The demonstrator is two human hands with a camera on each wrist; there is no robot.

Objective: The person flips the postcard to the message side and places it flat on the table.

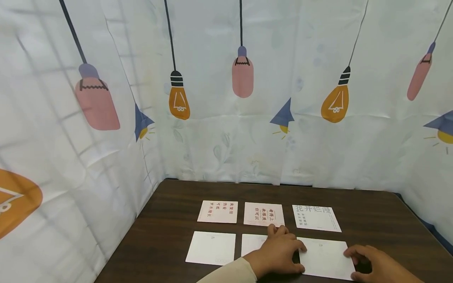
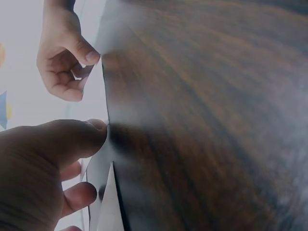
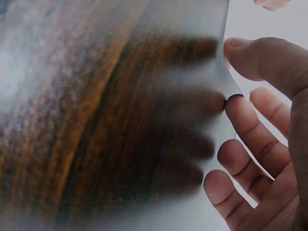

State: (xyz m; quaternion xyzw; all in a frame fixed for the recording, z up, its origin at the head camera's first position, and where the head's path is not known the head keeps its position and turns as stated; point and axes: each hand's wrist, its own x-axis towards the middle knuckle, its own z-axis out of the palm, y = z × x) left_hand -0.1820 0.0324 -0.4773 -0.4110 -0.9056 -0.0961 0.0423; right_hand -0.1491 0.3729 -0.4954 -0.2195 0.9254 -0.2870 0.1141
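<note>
A white card (image 1: 325,257) with a small mark near its top lies at the front right of the dark wooden table. My left hand (image 1: 279,251) is at its left edge, thumb by the near left corner and a fingertip further up that side. Its other fingers reach over the middle white card (image 1: 249,241), hiding much of it, toward the card with red writing (image 1: 263,214) behind. My right hand (image 1: 376,265) touches the front right card's right side, the thumb (image 3: 238,45) at the near corner, the other fingers loosely bent.
Another white card (image 1: 211,247) lies at front left. In the back row are a second red-lettered card (image 1: 217,211) and a grey-lettered card (image 1: 316,218). A white curtain (image 1: 212,149) printed with lamps hangs behind and left of the table (image 1: 166,220).
</note>
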